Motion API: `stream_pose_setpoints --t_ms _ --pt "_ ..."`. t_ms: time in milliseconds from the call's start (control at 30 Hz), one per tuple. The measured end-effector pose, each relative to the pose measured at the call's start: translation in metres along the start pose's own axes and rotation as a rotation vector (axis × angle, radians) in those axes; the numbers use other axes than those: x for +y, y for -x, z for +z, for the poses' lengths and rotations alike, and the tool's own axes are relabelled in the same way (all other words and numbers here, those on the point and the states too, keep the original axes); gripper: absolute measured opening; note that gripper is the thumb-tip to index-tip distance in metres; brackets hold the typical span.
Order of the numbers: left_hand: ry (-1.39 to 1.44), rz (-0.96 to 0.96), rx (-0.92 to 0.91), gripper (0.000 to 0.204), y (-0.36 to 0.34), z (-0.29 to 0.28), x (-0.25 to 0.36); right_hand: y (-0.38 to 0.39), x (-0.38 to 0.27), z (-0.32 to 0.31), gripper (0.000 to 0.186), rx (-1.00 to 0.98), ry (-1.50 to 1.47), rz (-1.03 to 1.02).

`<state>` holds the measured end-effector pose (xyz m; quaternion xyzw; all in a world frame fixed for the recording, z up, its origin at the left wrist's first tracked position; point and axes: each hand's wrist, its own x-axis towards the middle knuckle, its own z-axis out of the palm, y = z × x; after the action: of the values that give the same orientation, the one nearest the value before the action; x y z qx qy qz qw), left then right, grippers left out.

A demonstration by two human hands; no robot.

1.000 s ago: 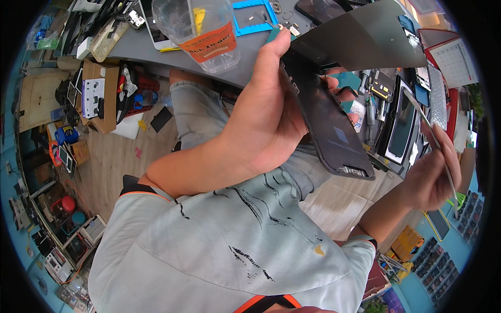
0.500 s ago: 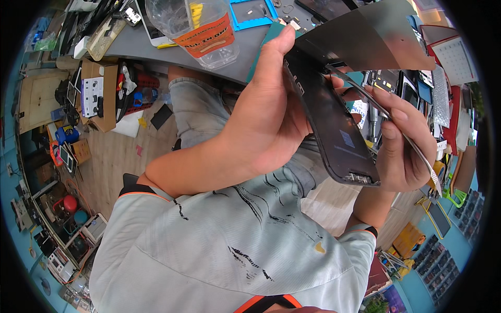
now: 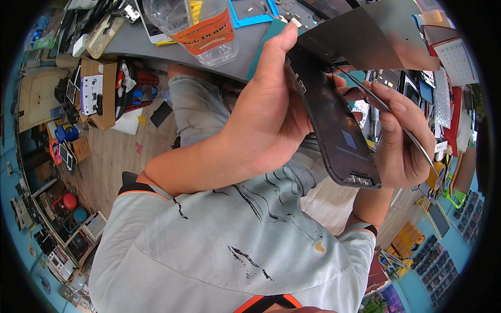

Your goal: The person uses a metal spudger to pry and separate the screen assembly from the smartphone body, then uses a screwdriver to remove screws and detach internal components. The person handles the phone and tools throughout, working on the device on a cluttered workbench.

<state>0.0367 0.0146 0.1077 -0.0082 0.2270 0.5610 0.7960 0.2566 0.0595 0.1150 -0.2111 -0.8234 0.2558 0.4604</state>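
Observation:
My left hand (image 3: 269, 112) is wrapped round the long edge of a black phone screen panel (image 3: 339, 128), its thumb pointing up past the top end. The panel tilts, with its dark back facing me and a small metal connector piece at the lower end. A dark glossy sheet (image 3: 373, 39) stands out from the panel's upper end toward the right. In my right hand (image 3: 404, 148) are slim metal tweezers (image 3: 409, 136), pinched between thumb and fingers. Their tip reaches the corner where sheet and panel meet; whether it touches either I cannot tell.
On the grey bench (image 3: 148, 55) stand a clear plastic cup (image 3: 209, 39) with an orange label and a blue frame (image 3: 253, 13). Phone parts and tools crowd the bench's right side. A cardboard box (image 3: 108, 94) and a red basket (image 3: 146, 78) sit on the floor at left.
The tweezers have turned slightly in my right hand, and the dark sheet has shifted a little to the right. My left hand keeps its hold on the panel.

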Motion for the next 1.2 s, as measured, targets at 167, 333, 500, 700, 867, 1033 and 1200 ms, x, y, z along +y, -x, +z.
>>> stream_pose_setpoints --t_ms 167,333,500,700,867,1033,1200 --pt "-0.068 0.053 0.036 0.058 0.006 0.006 0.001 -0.001 -0.002 -0.002 0.022 -0.037 0.067 -0.007" --pt "-0.013 -0.003 -0.029 0.058 -0.001 -0.004 -0.001 -0.005 -0.005 -0.001 0.022 -0.048 0.064 -0.024" --pt "-0.02 0.0 -0.014 0.058 0.0 -0.003 -0.001 0.0 0.0 0.008 0.022 0.055 -0.054 0.042" --pt "-0.036 -0.011 -0.03 0.059 0.001 -0.002 0.001 -0.002 0.0 0.014 0.023 0.17 -0.124 0.082" --pt "-0.027 -0.014 -0.028 0.059 -0.001 -0.004 0.001 -0.003 -0.007 0.013 0.023 0.088 0.004 0.049" --pt "-0.041 -0.01 -0.015 0.058 -0.002 -0.003 0.001 -0.004 -0.009 0.008 0.021 0.026 0.067 0.04" --pt "-0.04 -0.012 -0.032 0.058 -0.003 -0.006 -0.001 -0.005 -0.009 0.011 0.021 0.073 -0.003 0.072"
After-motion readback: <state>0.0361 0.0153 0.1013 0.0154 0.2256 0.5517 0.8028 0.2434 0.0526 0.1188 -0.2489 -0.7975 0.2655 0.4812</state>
